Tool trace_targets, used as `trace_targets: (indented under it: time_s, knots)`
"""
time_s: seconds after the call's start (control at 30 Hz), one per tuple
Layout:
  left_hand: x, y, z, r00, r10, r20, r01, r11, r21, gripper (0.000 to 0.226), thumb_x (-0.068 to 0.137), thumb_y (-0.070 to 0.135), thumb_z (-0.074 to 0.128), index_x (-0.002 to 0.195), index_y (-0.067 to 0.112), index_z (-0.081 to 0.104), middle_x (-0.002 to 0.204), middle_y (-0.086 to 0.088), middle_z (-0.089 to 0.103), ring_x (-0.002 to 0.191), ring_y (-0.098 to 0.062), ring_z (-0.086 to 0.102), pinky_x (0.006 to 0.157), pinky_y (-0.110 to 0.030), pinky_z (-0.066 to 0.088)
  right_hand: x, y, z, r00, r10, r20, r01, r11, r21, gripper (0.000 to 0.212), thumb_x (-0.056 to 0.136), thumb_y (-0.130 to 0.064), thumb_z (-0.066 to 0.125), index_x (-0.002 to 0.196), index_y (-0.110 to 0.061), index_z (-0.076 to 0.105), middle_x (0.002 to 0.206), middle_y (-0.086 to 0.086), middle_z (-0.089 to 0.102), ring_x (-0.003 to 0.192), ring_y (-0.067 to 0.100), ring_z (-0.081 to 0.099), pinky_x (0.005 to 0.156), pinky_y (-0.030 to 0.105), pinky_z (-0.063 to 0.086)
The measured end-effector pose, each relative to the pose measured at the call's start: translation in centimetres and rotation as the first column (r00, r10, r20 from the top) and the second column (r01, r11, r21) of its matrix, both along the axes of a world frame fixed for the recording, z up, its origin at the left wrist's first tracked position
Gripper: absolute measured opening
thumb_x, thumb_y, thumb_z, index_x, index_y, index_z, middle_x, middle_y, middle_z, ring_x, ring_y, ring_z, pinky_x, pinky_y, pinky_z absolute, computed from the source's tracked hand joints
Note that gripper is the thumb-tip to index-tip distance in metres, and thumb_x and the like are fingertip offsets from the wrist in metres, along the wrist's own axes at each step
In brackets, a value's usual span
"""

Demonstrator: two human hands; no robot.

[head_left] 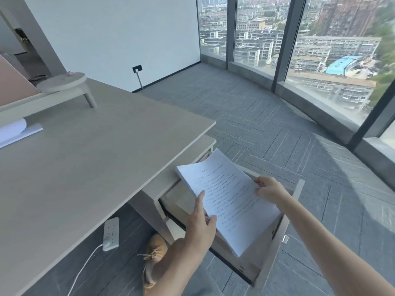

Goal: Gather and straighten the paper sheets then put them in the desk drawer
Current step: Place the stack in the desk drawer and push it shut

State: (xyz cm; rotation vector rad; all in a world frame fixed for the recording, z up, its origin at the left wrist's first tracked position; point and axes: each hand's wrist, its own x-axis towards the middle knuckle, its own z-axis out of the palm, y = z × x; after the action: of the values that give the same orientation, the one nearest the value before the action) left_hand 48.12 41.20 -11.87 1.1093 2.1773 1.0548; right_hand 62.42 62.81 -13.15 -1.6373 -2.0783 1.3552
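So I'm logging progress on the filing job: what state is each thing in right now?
Desk drawer: pulled open.
Paper stack: squared up, held tilted over the drawer, not yet laid flat.
Left hand: gripping the stack's near edge.
Right hand: gripping its far edge.
Power strip: on floor, cable attached.

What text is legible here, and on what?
Nothing legible.
Paper stack, held over the open drawer by the left hand and right hand: printed lines, too blurred to read.
Power strip on the floor: no readable marking.
Paper on the desk: no print visible.
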Motion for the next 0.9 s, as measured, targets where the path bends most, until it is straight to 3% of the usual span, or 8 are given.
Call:
trace_targets:
  time_s: [0.1, 0.17, 0.27, 0.37, 0.53, 0.67, 0.8, 0.9]
  knots:
    - [-0.2, 1.0, -1.6, 0.966, -0.169, -0.195, 0.143, 0.98, -0.14, 0.031, 0.094, 0.028, 0.058, 0.121, 0.013, 0.064, 0.104, -0.003, 0.069, 0.088, -0.017, 0.065, 0.084, -0.031, 0.054, -0.9, -0.1, -0.2, 0.992, 0.054, 0.111, -0.06, 0.997, 0.05, 0.034, 0.084, -0.002, 0.049, 0.108, -0.013, 0.071, 0.109, 0.008, 0.072, 0.105, 0.029, 0.065, 0.078, 0.031, 0.05]
    - [-0.1, 1.6, -2.2, 0.927, -0.251, -0.278, 0.201, 0.96, -0.197, 0.034, 0.095, 0.036, 0.051, 0.11, 0.012, 0.069, 0.108, -0.004, 0.071, 0.093, -0.02, 0.067, 0.081, -0.032, 0.053, -1.3, 0.1, -0.7, 0.982, 0.1, 0.157, -0.11, 0.992, 0.061, 0.03, 0.085, 0.0, 0.049, 0.103, -0.015, 0.069, 0.107, 0.009, 0.072, 0.101, 0.028, 0.065, 0.074, 0.031, 0.049]
    - [-0.2, 2.6, -3.0, 0.86, -0.325, -0.394, 0.243, 0.939, -0.244, 0.037, 0.097, 0.038, 0.042, 0.096, 0.012, 0.068, 0.096, -0.005, 0.071, 0.084, -0.023, 0.066, 0.072, -0.034, 0.053, -1.7, 0.3, -1.4, 0.958, 0.156, 0.239, -0.182, 0.979, 0.091, 0.03, 0.083, 0.003, 0.046, 0.098, -0.012, 0.068, 0.099, 0.005, 0.065, 0.092, 0.024, 0.057, 0.06, 0.025, 0.041]
    - [-0.7, 3.3, -4.0, 0.829, -0.414, -0.376, 0.287, 0.892, -0.349, 0.037, 0.097, 0.036, 0.042, 0.084, 0.01, 0.064, 0.086, -0.009, 0.07, 0.078, -0.027, 0.066, 0.068, -0.035, 0.052, -2.1, 0.6, -2.1, 0.946, 0.154, 0.284, -0.199, 0.971, 0.136, 0.031, 0.082, 0.004, 0.043, 0.098, -0.009, 0.067, 0.099, 0.005, 0.061, 0.093, 0.024, 0.054, 0.068, 0.027, 0.038]
    - [-1.0, 3.7, -4.9, 0.74, -0.558, -0.376, 0.347, 0.795, -0.497, 0.041, 0.1, 0.037, 0.037, 0.081, 0.009, 0.061, 0.089, -0.013, 0.072, 0.078, -0.032, 0.065, 0.079, -0.039, 0.049, -2.7, 0.7, -3.0, 0.926, 0.152, 0.345, -0.217, 0.963, 0.158, 0.046, 0.083, 0.005, 0.038, 0.117, -0.008, 0.066, 0.124, 0.013, 0.066, 0.107, 0.029, 0.06, 0.076, 0.028, 0.04]
    - [-1.4, 4.5, -4.7, 0.672, -0.675, -0.305, 0.394, 0.675, -0.624, 0.044, 0.1, 0.039, 0.033, 0.1, 0.008, 0.064, 0.103, -0.015, 0.071, 0.096, -0.034, 0.066, 0.082, -0.04, 0.049, -3.2, 0.5, -3.4, 0.884, 0.134, 0.448, -0.259, 0.938, 0.23, 0.052, 0.087, 0.004, 0.04, 0.133, -0.013, 0.058, 0.136, 0.014, 0.059, 0.128, 0.032, 0.055, 0.093, 0.035, 0.048]
    - [-1.6, 5.1, -4.0, 0.611, -0.763, -0.212, 0.425, 0.543, -0.724, 0.048, 0.101, 0.038, 0.028, 0.107, 0.006, 0.063, 0.11, -0.017, 0.068, 0.102, -0.036, 0.063, 0.081, -0.04, 0.045, -3.3, 0.1, -3.5, 0.841, 0.156, 0.518, -0.315, 0.92, 0.234, 0.047, 0.087, -0.002, 0.044, 0.132, -0.012, 0.054, 0.132, 0.015, 0.059, 0.126, 0.034, 0.055, 0.095, 0.04, 0.05]
    - [-1.9, 5.2, -3.4, 0.613, -0.774, -0.162, 0.449, 0.509, -0.734, 0.044, 0.101, 0.037, 0.032, 0.107, 0.005, 0.062, 0.11, -0.017, 0.066, 0.101, -0.034, 0.062, 0.078, -0.039, 0.046, -3.0, -0.4, -3.1, 0.81, 0.167, 0.562, -0.368, 0.891, 0.266, 0.034, 0.087, -0.007, 0.047, 0.118, -0.011, 0.056, 0.119, 0.015, 0.056, 0.117, 0.037, 0.058, 0.088, 0.039, 0.047]
